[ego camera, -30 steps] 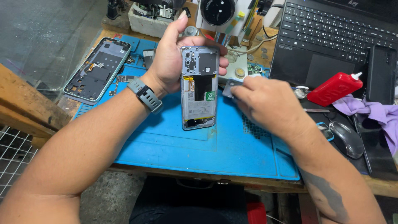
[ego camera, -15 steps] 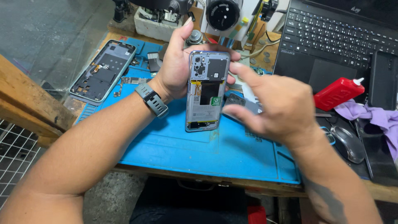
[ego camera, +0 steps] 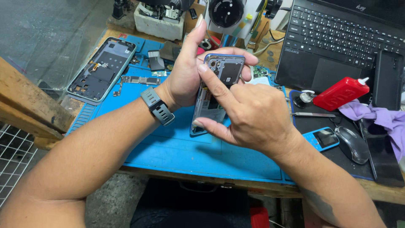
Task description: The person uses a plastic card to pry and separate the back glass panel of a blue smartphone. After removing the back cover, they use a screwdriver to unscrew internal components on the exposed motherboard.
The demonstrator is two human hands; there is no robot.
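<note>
Opened grey smartphone body is clasped upright in the left hand; right hand pinches its edge with forefinger pressing inside. Excess pressure could crack exposed boards.

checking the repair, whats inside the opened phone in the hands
Inside the opened phone: a dark cover plate at top and pale parts below. The right hand covers its middle and lower edge.
</note>
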